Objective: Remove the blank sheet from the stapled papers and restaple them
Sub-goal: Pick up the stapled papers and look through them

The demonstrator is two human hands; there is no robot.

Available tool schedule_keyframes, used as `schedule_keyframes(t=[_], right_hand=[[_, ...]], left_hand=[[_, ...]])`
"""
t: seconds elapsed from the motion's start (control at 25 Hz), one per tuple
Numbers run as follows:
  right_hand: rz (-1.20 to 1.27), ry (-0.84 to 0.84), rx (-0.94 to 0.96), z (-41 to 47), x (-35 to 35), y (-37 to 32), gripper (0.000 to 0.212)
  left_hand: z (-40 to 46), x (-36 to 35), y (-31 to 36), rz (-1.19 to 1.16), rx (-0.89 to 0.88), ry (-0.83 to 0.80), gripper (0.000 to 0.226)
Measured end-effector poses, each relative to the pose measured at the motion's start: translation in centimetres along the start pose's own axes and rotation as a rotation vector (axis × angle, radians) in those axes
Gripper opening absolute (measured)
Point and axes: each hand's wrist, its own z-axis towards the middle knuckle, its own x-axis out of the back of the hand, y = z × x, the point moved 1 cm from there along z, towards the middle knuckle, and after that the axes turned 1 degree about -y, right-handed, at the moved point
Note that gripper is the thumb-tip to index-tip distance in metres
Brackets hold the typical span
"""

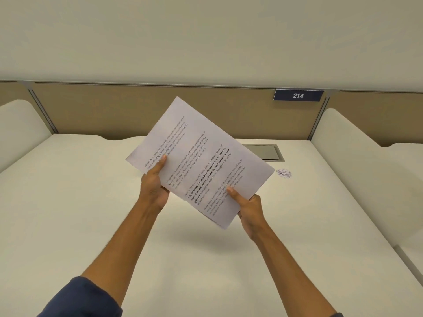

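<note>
The left hand [153, 186] pinches the near-left edge of the stapled white printed papers [199, 156], thumb on the printed face and fingers hidden behind, and the right hand [248, 209] grips the lower edge the same way, thumb pressed over the text. Between them the papers hang tilted in the air above the pale cream table [91, 202], well clear of its surface, the top page showing paragraphs of black type with a few bold lines. Whether a staple holds a corner cannot be told here, nor which sheet is the blank one. To do this step well, I judge that the person should keep one hand firm on the bound corner and fan the loose edges with the other thumb, so the blank sheet shows before any pulling starts; tugging too soon could tear a printed page. Beyond the papers' far-right corner, a small grey crumpled scrap [283, 173] lies on the table, and just behind the papers sits a grey rectangular recessed hatch [267, 152], its lid shut so its contents are hidden. No stapler is in view. Further back, on the tan partition, is a dark blue plate reading 214 [298, 95].
</note>
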Motion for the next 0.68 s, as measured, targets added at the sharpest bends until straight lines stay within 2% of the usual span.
schedule_keyframes(t=[0.08,0.2,0.44,0.68], right_hand=[[-0.085,0.039,0.034,0.3,1.3,-0.6,0.023],[-0.218,0.071,0.073,0.6,3.4,-1.5,0.021],[-0.362,0.033,0.096,0.9,4.3,-1.7,0.009],[-0.376,0.062,0.097,0.6,3.3,0.1,0.013]], left_hand=[[0.2,1.2,1.2,0.073,0.001,-0.035,0.04],[0.8,3.1,2.8,0.327,0.013,-0.046,0.032],[0.6,4.4,1.8,0.76,0.047,-0.17,0.026],[0.3,5.2,-0.8,0.728,0.021,-0.048,0.012]])
